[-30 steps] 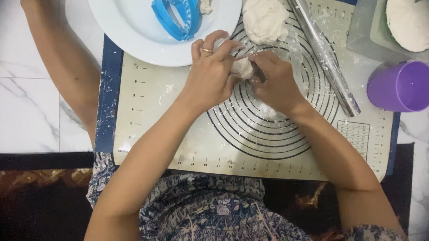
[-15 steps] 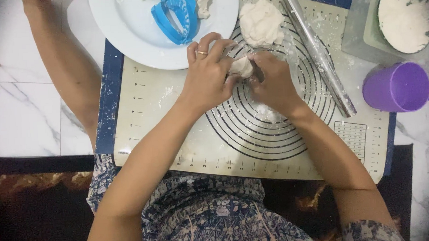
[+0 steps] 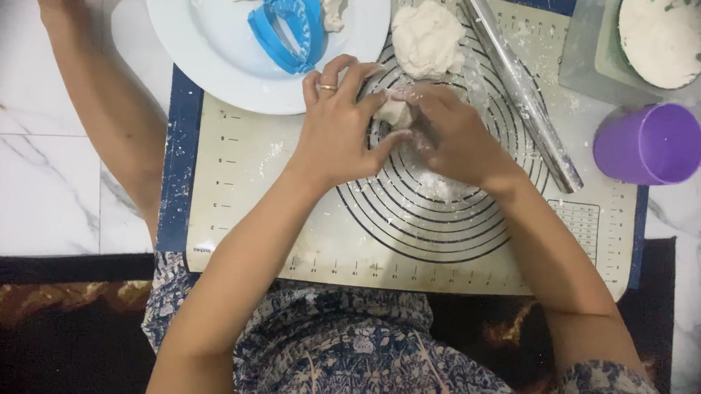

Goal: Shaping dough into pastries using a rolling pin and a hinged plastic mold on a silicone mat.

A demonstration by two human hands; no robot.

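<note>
Pinching a small dough piece [image 3: 396, 113] between both hands right now, over the upper part of the ring pattern on the mat [image 3: 241, 225]. It's soft, pale and floury, a lumpy little wad, mostly hidden by my fingers, so I can't tell its exact shape.

My left hand [image 3: 340, 134] is curled round it from the left, fingers bent and close together, thumb tucked under towards the dough, and there's a gold ring on one finger. My right hand [image 3: 450, 133] comes in from the other side, fingers closed down on the same piece, knuckles dusted white. Both are pressed together on the dough, not spread at all.

The mat is a smooth cream sheet with a dark blue border, black concentric circles and ruler marks along the edges, with flour smudged over the middle. Just above my hands sits a bigger dough lump [image 3: 427, 38], rounded and rough on top. Right beside it lies a shiny metal rolling pin [image 3: 521, 87], a plain cylinder set on a slant, flour stuck to it.

A glossy white plate [image 3: 195, 62] overlaps the mat's top left corner, holding a blue plastic press [image 3: 284, 30], hinged and folded, and some more dough. On the far right there's a clear tub with a round bowl of flour [image 3: 662, 30] in it, and a purple plastic cup [image 3: 649, 144] below that. All of it sits on white marble floor tiles with grey veins.
</note>
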